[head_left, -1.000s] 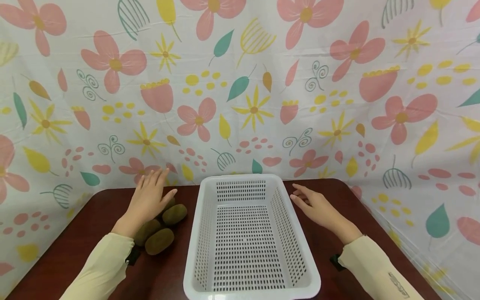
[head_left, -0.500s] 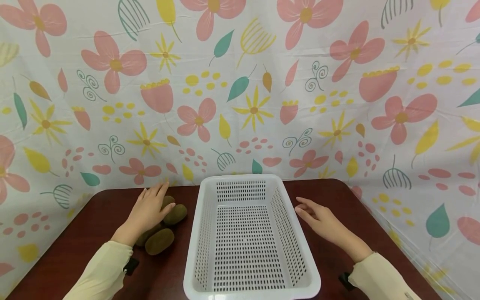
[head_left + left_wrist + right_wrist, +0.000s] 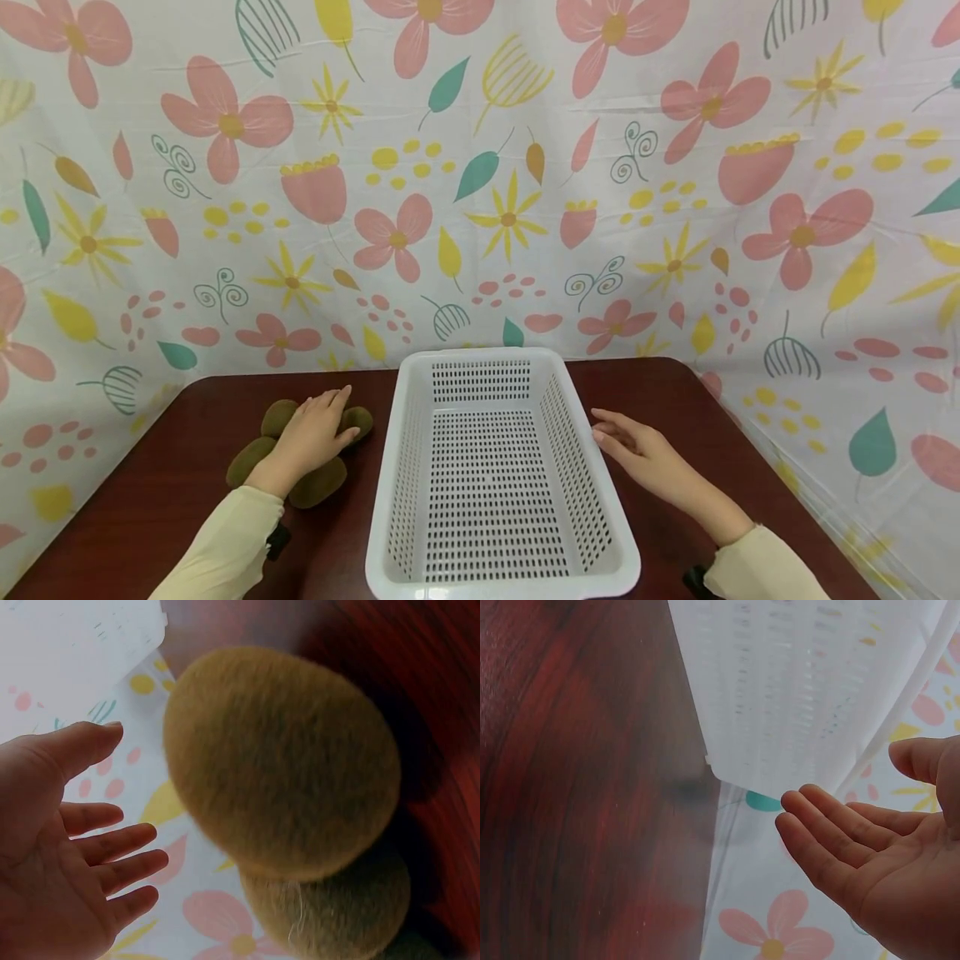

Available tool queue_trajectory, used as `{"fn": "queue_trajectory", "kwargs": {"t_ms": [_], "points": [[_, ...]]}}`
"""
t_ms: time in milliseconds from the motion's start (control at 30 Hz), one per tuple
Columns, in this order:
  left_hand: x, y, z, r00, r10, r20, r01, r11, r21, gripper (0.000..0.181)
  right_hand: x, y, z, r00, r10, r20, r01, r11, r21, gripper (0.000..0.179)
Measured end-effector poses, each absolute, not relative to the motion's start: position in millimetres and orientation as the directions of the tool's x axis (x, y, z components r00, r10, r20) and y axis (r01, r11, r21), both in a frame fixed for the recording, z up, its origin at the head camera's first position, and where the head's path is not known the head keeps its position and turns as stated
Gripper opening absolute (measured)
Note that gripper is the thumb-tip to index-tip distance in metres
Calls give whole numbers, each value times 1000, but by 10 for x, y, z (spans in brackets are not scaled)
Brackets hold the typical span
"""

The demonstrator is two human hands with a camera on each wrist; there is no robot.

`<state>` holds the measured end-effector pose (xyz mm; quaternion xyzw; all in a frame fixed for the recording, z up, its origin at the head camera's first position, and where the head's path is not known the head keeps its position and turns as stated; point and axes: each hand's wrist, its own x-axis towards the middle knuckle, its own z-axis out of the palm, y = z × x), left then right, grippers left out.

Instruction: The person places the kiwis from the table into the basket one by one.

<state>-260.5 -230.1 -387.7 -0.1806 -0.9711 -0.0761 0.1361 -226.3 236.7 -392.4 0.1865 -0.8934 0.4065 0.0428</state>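
Several brown, fuzzy kiwis lie in a cluster on the table's left side, among them a front kiwi (image 3: 318, 485), a left kiwi (image 3: 250, 461) and a back kiwi (image 3: 278, 417). Over the middle of the cluster is my left hand (image 3: 311, 433), fingers extended and partly hiding the fruit. The left wrist view has a large kiwi (image 3: 281, 761) beside the spread fingers, with nothing in the palm. A white perforated plastic basket (image 3: 630, 550) stands at the centre, holding nothing. My right hand (image 3: 648, 458) hovers by its right rim, fingers loosely bent and holding nothing.
The dark red-brown table (image 3: 135, 492) ends at a white floral curtain (image 3: 510, 167) behind and to both sides. The basket's tall walls stand between the two hands. Black straps circle both wrists.
My left hand has come lower and shifted right over the kiwis, uncovering the ones at left and back. My right hand has moved slightly toward me along the basket's side.
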Motion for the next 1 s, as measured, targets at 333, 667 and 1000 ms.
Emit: {"fn": "queue_trajectory", "kwargs": {"t_ms": [333, 667, 1000], "points": [[-2716, -2203, -3975, -941, 310, 137, 330, 929, 165, 61, -2255, 2343, -3950, -910, -346, 227, -391, 543, -743, 49], [-2779, -2176, -4026, -965, 256, 50, 261, 941, 214, 55, -2315, 2344, -3951, -892, -377, 249, -422, 497, -759, 49], [-2833, -2139, -4066, -945, 302, 127, 313, 947, 69, 50, -2340, 2338, -3903, -918, -346, 195, -350, 470, -811, 52]]}}
